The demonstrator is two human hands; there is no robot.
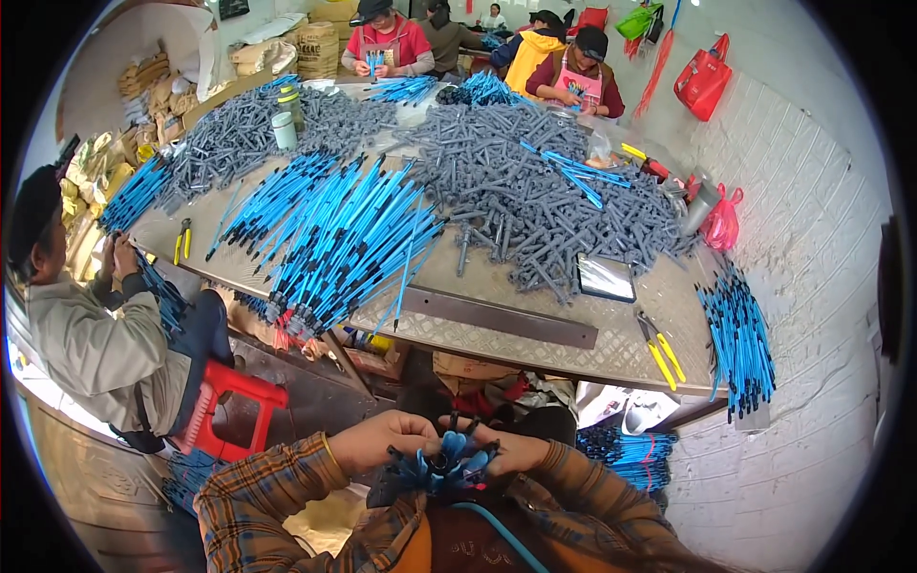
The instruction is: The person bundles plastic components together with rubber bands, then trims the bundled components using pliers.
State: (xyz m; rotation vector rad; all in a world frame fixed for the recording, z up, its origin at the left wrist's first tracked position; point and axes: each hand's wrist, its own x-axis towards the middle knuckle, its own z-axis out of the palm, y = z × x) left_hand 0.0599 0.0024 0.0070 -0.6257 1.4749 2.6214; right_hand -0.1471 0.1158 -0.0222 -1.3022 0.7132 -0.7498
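Observation:
Low in front of my body, both hands hold a bundle of blue rods with black tips [441, 468], pointing up toward me and splayed like a fan. My left hand [387, 441] is closed at its left side, thumb and fingers pinching among the tips. On the right side my right hand [516, 451] curls round the same bundle. The rods' lower ends are hidden against my lap. Across the table's near edge lies a large fan of similar blue rods [349, 244]. Yellow-handled pliers [661, 351] rest near the right front edge.
Grey plastic parts [535, 191] are heaped over the table [458, 339]. A phone-like dark slab [607, 277] and a metal bar [497, 318] lie near the front. More blue rods [737, 339] overhang the right edge. A co-worker [95, 315] sits left by a red stool [234, 411].

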